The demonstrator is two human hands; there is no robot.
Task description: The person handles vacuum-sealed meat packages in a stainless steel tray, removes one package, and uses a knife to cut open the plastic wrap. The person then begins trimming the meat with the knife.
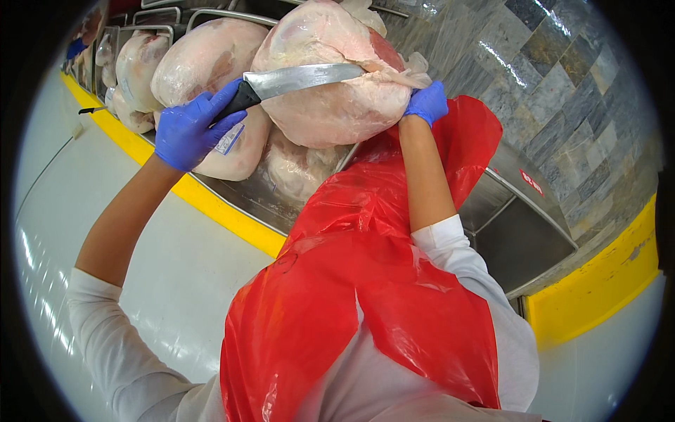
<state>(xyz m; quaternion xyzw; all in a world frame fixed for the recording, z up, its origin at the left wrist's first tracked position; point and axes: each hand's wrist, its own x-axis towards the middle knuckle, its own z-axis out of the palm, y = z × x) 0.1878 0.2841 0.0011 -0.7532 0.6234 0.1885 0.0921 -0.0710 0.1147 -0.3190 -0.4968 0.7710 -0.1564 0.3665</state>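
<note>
Head view: beyond the left hand [191, 130], to its left, lies a small black-handled knife [91, 110]. Blue-gloved, that hand is closed around the handle of a broad knife [302, 80], its blade pointing away rightward across the big pale piece of meat [327, 112], tip at a loose flap [418, 69]. More pieces sit behind and below the left hand. The right hand [427, 103], also gloved, rests curled at the big piece's right edge, just below the flap; its fingers are mostly hidden, so I cannot tell how far they close or whether they grip. Below and right of it stands a steel bin [522, 243].
</note>
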